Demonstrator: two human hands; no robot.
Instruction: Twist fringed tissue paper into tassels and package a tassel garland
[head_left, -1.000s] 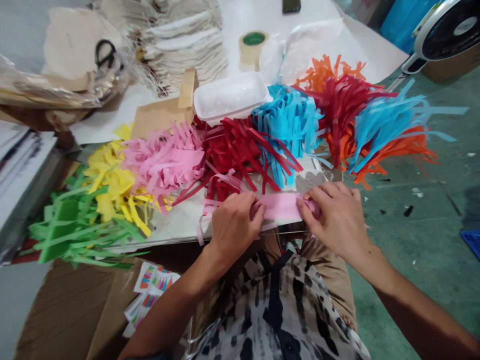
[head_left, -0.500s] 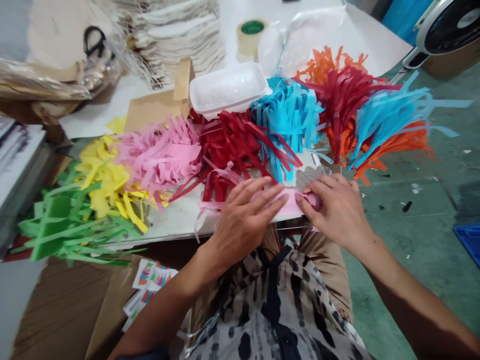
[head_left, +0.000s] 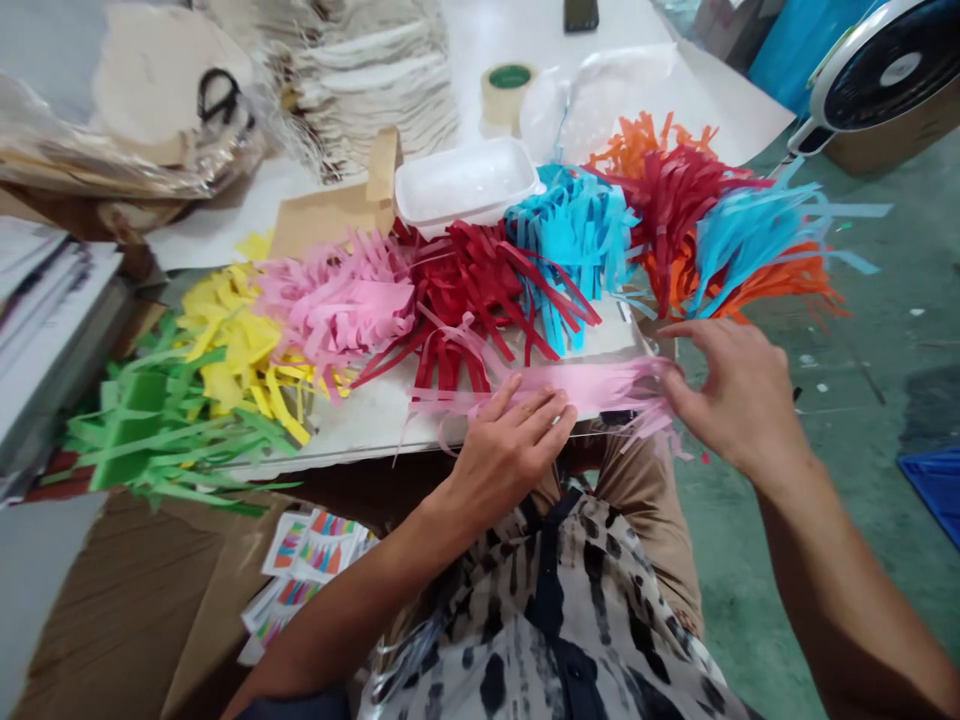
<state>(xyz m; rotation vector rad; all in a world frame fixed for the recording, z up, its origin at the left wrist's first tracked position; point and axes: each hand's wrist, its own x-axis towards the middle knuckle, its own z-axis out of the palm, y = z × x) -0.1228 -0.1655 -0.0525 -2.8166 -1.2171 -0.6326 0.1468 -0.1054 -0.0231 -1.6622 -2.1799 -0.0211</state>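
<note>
A pink fringed tissue-paper sheet lies spread along the table's front edge, its loose strips fanning out at both ends. My left hand lies flat on its near left part, fingers stretched out. At its right end is my right hand, thumb and forefinger apart, the thumb tip at the strips. Behind the sheet are bunches of fringed paper: dark red, light blue and pink. Yellow and green bunches lie to the left.
A white plastic tray, a tape roll and a brown paper piece sit farther back. Orange fringes overhang the right edge. A fan stands at upper right; a cardboard box is below left.
My right hand has moved right and its fingers have parted. The pink sheet, bunched under that hand before, now lies flat with its right-hand strips spread out. My left hand stays on it.
</note>
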